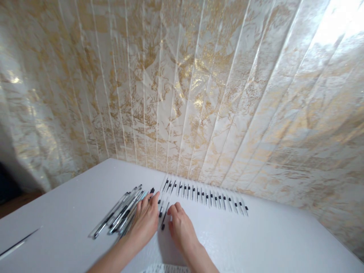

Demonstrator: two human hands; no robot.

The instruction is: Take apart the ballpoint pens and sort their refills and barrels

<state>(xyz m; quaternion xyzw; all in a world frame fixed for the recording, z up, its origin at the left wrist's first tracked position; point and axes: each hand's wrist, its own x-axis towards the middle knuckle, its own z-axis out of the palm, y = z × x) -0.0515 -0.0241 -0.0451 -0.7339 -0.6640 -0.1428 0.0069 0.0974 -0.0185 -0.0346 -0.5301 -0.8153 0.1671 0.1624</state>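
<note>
My left hand [146, 215] lies palm down at the right side of a pile of slender clear-and-black pens [122, 212]. Its fingers stretch forward and apart, and a small black piece [152, 190] shows just past the fingertips. Close by on the right, my right hand [182, 226] has its fingers curved, with a gap between thumb and forefinger. Beside those fingers lies a thin dark stick with a black end [163, 226]. A few similar small parts [160, 212] sit between both hands. Blur hides their finer detail.
A long row of small clear parts with black knobs [203, 194] runs along the table's back edge. Gold-and-white sheeting [182, 94] hangs behind the white table [256, 242]. One thin dark stick [19, 241] lies far left. Patterned white material [165, 268] shows at the front edge.
</note>
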